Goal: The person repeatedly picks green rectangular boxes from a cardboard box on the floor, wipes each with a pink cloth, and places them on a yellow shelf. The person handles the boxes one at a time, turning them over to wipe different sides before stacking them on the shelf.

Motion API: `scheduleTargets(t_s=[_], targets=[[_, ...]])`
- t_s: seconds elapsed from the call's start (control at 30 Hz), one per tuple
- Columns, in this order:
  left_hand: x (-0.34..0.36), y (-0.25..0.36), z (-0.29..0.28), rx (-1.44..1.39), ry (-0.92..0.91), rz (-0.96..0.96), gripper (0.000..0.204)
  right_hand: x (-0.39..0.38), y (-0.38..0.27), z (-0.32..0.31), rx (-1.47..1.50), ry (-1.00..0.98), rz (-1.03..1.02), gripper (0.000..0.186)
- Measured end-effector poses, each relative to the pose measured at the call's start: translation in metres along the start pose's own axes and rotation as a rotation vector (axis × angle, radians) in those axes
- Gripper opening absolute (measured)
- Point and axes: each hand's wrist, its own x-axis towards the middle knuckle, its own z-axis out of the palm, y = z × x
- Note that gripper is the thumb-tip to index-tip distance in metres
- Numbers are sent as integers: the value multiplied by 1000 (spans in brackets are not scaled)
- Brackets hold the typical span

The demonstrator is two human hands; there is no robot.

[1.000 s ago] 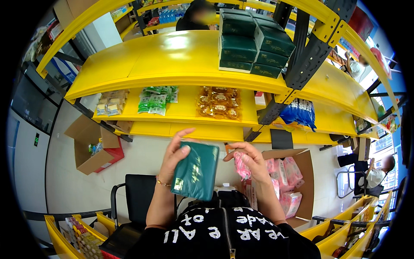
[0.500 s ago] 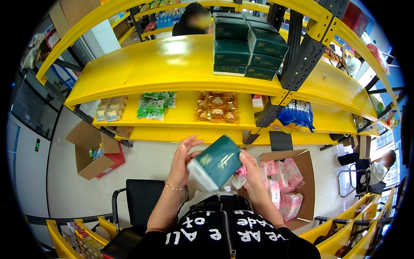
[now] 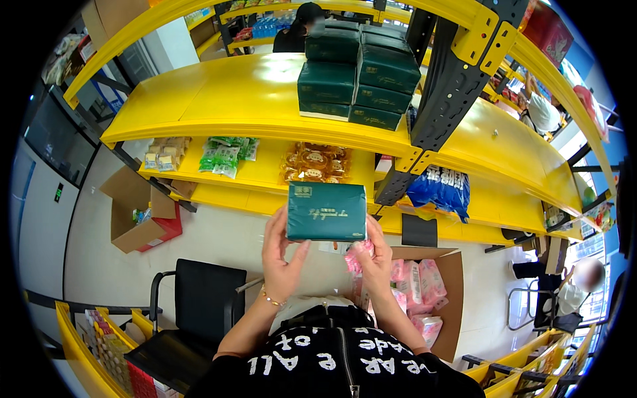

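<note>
Fingers of the left hand (image 3: 282, 255) and right hand (image 3: 375, 259) clamp one dark green pack (image 3: 326, 211), held level in front of the yellow shelf (image 3: 219, 99). Far above, about seven matching green packs (image 3: 358, 76) are already stacked; this one is not yet shelved. Pink packets (image 3: 415, 285) fill the open carton at near right.

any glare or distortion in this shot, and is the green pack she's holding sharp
Head view: glare whitens the top yellow shelf; fisheye bends the shelf edges toward the rim; the green pack between left hand and right hand is sharp, while far figures look blurred.
</note>
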Motion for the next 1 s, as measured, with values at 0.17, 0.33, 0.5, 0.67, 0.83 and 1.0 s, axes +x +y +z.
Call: scheduleTargets(t_s=[0.17, 0.33, 0.5, 0.67, 0.83, 1.0], targets=[[21, 5, 11, 35, 103, 46, 59, 33, -14, -1, -174, -64, -116, 50], [77, -4, 3, 45, 170, 126, 57, 93, -19, 23, -167, 40, -321, 40], [161, -15, 4, 48, 171, 228, 51, 165, -17, 45, -138, 212, -373, 27], [234, -34, -1, 74, 125, 301, 44, 222, -8, 59, -282, 379, -504, 22], [270, -51, 2, 133, 89, 265, 42, 243, -4, 71, -424, 513, -483, 22], [287, -61, 5, 157, 57, 232, 41, 249, 1, 75, -537, 545, -444, 26]])
